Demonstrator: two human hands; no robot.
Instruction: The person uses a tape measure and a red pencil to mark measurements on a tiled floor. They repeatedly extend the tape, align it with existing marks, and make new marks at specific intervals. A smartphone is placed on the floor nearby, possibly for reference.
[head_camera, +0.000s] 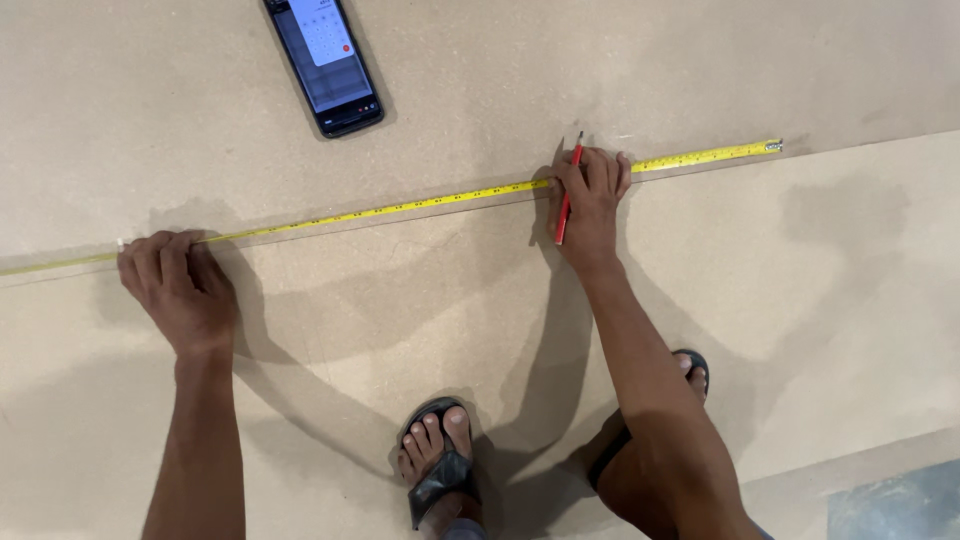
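Observation:
A yellow tape measure (400, 207) stretches across a tan fibreboard sheet (700, 60), along the edge of a second sheet. My left hand (178, 290) presses the tape down at the left, fingers curled over it. My right hand (590, 200) presses on the tape farther right and grips a red pencil (566, 205), its tip pointing at the board just above the tape. The tape's metal end hook (772, 147) lies at the far right.
A black smartphone (325, 62) with its screen lit lies on the board at the top. My feet in dark sandals (440, 470) stand on the lower sheet (820, 300). A patch of grey floor (895, 505) shows at the bottom right.

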